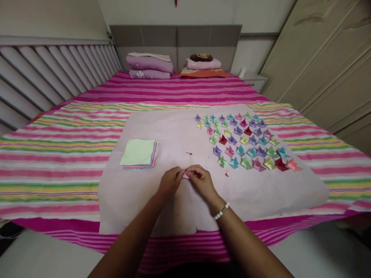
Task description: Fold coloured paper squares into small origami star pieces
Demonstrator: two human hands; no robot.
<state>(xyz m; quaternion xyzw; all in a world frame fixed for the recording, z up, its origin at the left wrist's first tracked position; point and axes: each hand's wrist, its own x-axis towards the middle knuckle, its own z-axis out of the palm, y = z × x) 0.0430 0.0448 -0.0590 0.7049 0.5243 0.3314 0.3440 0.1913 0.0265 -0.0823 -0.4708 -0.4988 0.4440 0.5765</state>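
Observation:
My left hand [170,180] and my right hand [200,180] meet over a pale sheet [261,193] spread on the bed. Both pinch a small pink paper piece [186,175] between their fingertips; most of it is hidden by the fingers. A white bead bracelet [222,211] circles my right wrist. To the left lies a stack of coloured square papers [139,154] with a pale green sheet on top. To the right, several small folded paper shapes [246,141] in many colours stand in rows.
The bed has a pink, green and yellow striped cover [58,162]. Folded pillows [149,65] and a plush cushion [203,61] lie by the headboard. A slatted rail [43,73] runs on the left, wardrobe doors [327,61] on the right. Tiny red scraps [189,153] dot the sheet.

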